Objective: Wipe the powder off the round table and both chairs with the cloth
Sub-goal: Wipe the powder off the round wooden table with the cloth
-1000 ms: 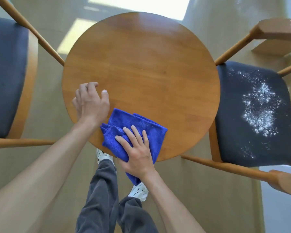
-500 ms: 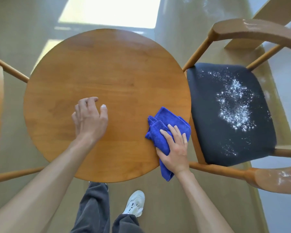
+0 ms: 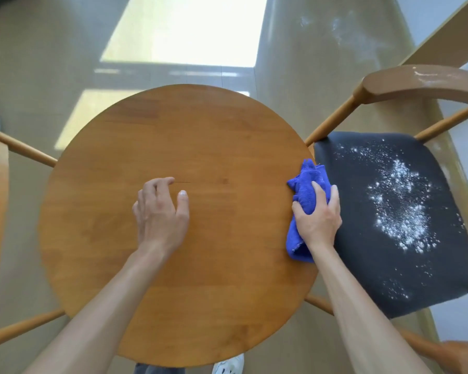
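Note:
The round wooden table (image 3: 200, 136) fills the middle of the view, and its top shows no powder. My left hand (image 3: 161, 214) rests on the tabletop near its centre, fingers loosely spread, holding nothing. My right hand (image 3: 318, 215) grips the bunched blue cloth (image 3: 305, 187) at the table's right edge, over the gap to the right chair. The right chair's dark seat (image 3: 362, 252) carries a wide scatter of white powder (image 3: 400, 209). Only the wooden arm rail (image 3: 19, 147) of the left chair shows at the left border.
The right chair's curved wooden backrest (image 3: 416, 82) has a little powder on it. More powder dusts the pale floor (image 3: 322, 31) beyond the chair. A bright sunlit patch (image 3: 184, 31) lies on the floor past the table. A white shoe (image 3: 229, 367) peeks out under the table's near edge.
My right hand has slid the cloth from the table's near edge across to its right edge, bunching it up. The view has shifted right, so the left chair has mostly left the frame.

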Demonstrator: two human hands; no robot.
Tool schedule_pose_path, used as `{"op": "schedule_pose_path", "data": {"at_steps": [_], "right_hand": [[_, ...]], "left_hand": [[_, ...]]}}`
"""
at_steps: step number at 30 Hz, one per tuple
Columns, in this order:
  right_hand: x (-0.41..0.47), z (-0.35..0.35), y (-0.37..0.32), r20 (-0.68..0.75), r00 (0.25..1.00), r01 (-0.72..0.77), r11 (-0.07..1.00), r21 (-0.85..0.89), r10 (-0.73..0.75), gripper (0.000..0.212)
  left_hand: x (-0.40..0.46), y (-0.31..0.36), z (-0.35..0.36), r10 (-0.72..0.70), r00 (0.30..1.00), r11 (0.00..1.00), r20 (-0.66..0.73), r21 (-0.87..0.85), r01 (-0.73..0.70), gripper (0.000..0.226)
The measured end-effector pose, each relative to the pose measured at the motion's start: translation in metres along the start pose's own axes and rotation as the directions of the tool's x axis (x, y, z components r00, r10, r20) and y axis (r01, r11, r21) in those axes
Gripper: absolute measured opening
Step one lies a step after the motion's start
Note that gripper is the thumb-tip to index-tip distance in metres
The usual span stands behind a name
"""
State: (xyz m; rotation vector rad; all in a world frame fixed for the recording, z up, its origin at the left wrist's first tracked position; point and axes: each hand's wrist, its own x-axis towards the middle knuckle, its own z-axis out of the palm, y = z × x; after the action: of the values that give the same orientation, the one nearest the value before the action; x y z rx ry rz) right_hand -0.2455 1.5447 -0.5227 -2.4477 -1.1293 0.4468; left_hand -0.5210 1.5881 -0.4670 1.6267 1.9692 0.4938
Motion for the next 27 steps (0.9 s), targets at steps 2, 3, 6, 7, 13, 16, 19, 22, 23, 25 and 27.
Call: {"op": "schedule_pose_path", "data": {"at_steps": [2,3,6,7,13,16,19,22,23,25,27], "right_hand": [[0.014,0.005,-0.013,-0.007,0.998,-0.059,0.998,-0.026,0.058,0.062],[0.020,0.008,-0.019,-0.013,0.997,-0.082,0.996,-0.038,0.081,0.062],[0.037,0.018,-0.039,-0.036,0.993,-0.116,0.991,-0.069,0.114,0.061],[0.042,0.022,-0.045,-0.043,0.992,-0.119,0.990,-0.077,0.116,0.061],[0.070,0.046,-0.082,-0.071,0.994,-0.097,0.988,-0.123,0.089,0.062],[0.082,0.061,-0.107,-0.067,0.996,-0.070,0.990,-0.125,0.062,0.063],[0.089,0.079,-0.138,-0.051,0.998,-0.034,0.992,-0.125,0.028,0.065],[0.088,0.102,-0.176,-0.016,0.999,0.030,0.990,-0.135,-0.033,0.066],[0.085,0.111,-0.190,0.001,0.998,0.066,0.989,-0.135,-0.066,0.066],[0.075,0.129,-0.217,0.038,0.988,0.152,0.980,-0.128,-0.148,0.065],[0.059,0.149,-0.246,0.072,0.969,0.243,0.962,-0.124,-0.236,0.064]], "left_hand": [[0.013,-0.002,-0.004,0.001,1.000,1.000,-0.015,-0.011,-0.001,0.035],[0.020,-0.004,-0.006,0.001,1.000,1.000,-0.021,-0.017,-0.001,0.035],[0.039,-0.012,-0.014,0.003,0.999,0.999,-0.044,-0.035,-0.005,0.034],[0.044,-0.016,-0.017,0.002,0.999,0.999,-0.051,-0.041,-0.004,0.034],[0.072,-0.045,-0.034,-0.018,0.998,0.998,-0.065,-0.055,0.014,0.034],[0.085,-0.061,-0.043,-0.048,0.996,0.997,-0.073,-0.058,0.043,0.034],[0.096,-0.076,-0.055,-0.074,0.994,0.995,-0.085,-0.073,0.068,0.040],[0.108,-0.092,-0.070,-0.104,0.988,0.992,-0.112,-0.089,0.094,0.038],[0.111,-0.098,-0.075,-0.115,0.985,0.990,-0.125,-0.094,0.104,0.036],[0.117,-0.109,-0.086,-0.138,0.980,0.987,-0.147,-0.107,0.123,0.035],[0.121,-0.119,-0.097,-0.156,0.975,0.983,-0.160,-0.123,0.137,0.037]]}}
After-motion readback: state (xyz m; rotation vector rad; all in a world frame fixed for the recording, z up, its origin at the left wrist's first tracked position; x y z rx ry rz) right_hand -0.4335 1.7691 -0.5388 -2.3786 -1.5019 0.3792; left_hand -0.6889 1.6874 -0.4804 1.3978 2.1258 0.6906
